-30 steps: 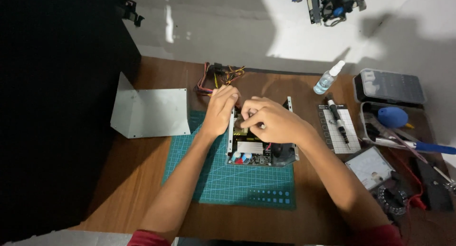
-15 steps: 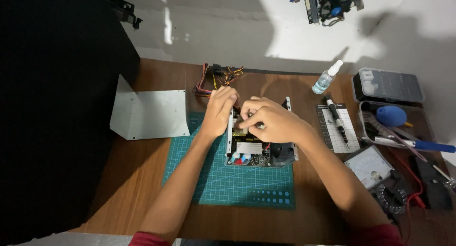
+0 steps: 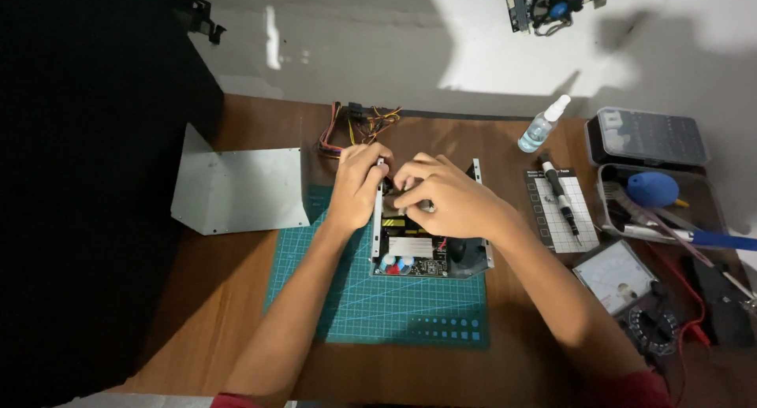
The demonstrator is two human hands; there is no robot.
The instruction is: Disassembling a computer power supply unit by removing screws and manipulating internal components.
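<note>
An opened power supply unit (image 3: pixel 426 250) with its circuit board exposed sits on a green cutting mat (image 3: pixel 378 305). My left hand (image 3: pixel 356 183) grips the unit's left metal wall near its far end. My right hand (image 3: pixel 441 195) reaches over the far part of the board, fingers curled together on something small inside; what it pinches is hidden. A bundle of coloured wires (image 3: pixel 359 124) leads out from the unit's far side.
A grey metal cover (image 3: pixel 236 191) lies left of the mat. On the right are a spray bottle (image 3: pixel 542 124), a screwdriver (image 3: pixel 558 191) on a white pad, a grey parts case (image 3: pixel 646 137), a tray with a blue blower (image 3: pixel 653 189), and an analogue multimeter (image 3: pixel 619 275).
Both hands stay at the far end of the unit, with only slight shifts of the fingers. Nothing else on the desk has moved.
</note>
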